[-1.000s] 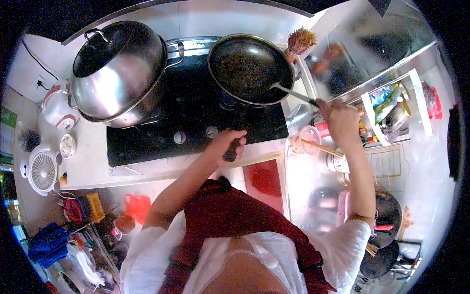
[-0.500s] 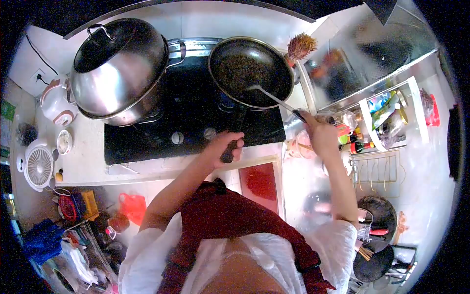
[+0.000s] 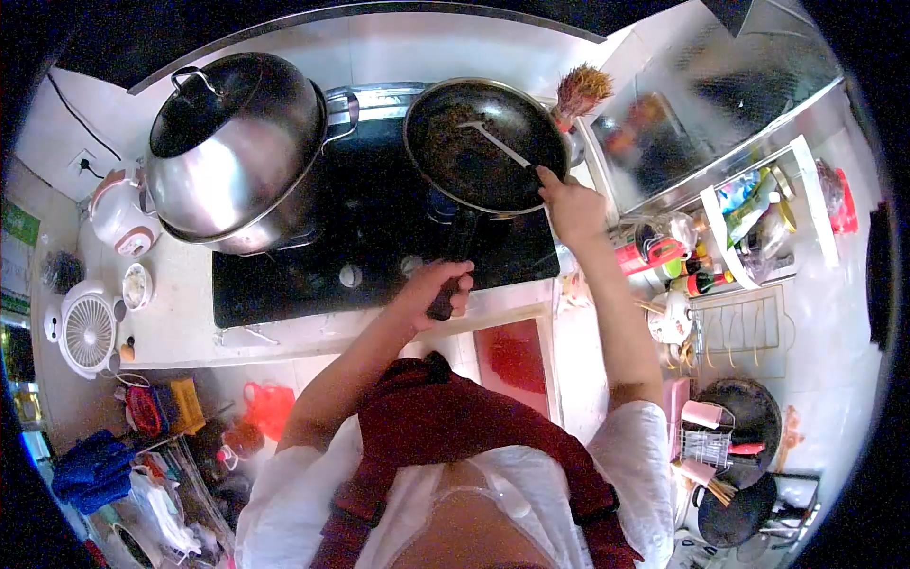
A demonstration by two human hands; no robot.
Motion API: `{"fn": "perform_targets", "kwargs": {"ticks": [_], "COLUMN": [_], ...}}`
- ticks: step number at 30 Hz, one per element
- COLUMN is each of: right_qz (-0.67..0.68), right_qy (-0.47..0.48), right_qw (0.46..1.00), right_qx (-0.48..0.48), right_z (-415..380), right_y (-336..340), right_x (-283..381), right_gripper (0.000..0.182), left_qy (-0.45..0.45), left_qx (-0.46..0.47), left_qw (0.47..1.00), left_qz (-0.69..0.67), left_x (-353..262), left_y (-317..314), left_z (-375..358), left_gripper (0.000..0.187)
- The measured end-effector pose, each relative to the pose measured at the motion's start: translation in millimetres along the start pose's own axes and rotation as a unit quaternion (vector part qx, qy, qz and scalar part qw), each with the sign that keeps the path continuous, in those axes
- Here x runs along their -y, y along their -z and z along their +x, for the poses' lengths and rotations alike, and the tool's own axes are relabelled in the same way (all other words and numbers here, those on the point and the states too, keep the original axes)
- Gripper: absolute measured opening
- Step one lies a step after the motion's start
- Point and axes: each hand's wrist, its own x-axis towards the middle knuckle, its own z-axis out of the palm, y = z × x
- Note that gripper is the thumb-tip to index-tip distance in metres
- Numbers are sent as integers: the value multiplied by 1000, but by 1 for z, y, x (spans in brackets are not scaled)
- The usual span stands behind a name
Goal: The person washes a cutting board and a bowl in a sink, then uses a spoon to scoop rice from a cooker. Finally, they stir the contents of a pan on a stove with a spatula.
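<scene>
My left hand point(image 3: 442, 292) is wrapped round the dark handle of a frying pan point(image 3: 526, 128), which sits over the right burner of a black gas stove point(image 3: 275, 284). Dark, crumbly bits lie on the pan's left side; I cannot make out what they are. Closed on the dark handle of a spatula point(image 3: 502, 146), my right hand point(image 3: 572, 211) is at the pan's right rim. The spatula's metal head reaches down into the pan and touches or nearly touches the bits.
On the left burner stands a large steel pot with a domed lid point(image 3: 232, 156). A white kettle point(image 3: 123, 216), a small bowl point(image 3: 137, 286) and a white fan point(image 3: 90, 327) are at left. A bristle brush point(image 3: 582, 93) stands behind the pan; bottles point(image 3: 700, 283) and a rack are right.
My right hand has moved left and up, carrying the spatula's head deeper into the pan toward its far left side. My left hand stays on the pan handle.
</scene>
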Motion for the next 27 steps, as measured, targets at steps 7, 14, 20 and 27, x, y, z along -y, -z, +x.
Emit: {"fn": "perform_targets", "kwargs": {"ticks": [7,14,20,27], "right_qz": [-33,-112,8,58], "right_qy": [-9,-27,-70,7], "right_qw": [999,992,998,998], "right_qx": [22,57,7,2], "right_z": [-28,-55,-45,-78], "right_y": [72,43,32,34], "right_x": [-37,-62,-48,-40], "right_gripper": [29,32,34,31], "left_qy": [10,7,1,2], "left_qx": [17,16,6,13], "left_qw": [999,1000,1000,1000], "left_qz": [-25,-25,-22,-3], "left_x": [1,-6,-4,-4], "left_y": [4,-8,-5,-3], "left_z": [3,-4,-4,-2], "left_gripper": [26,19,21,25]}}
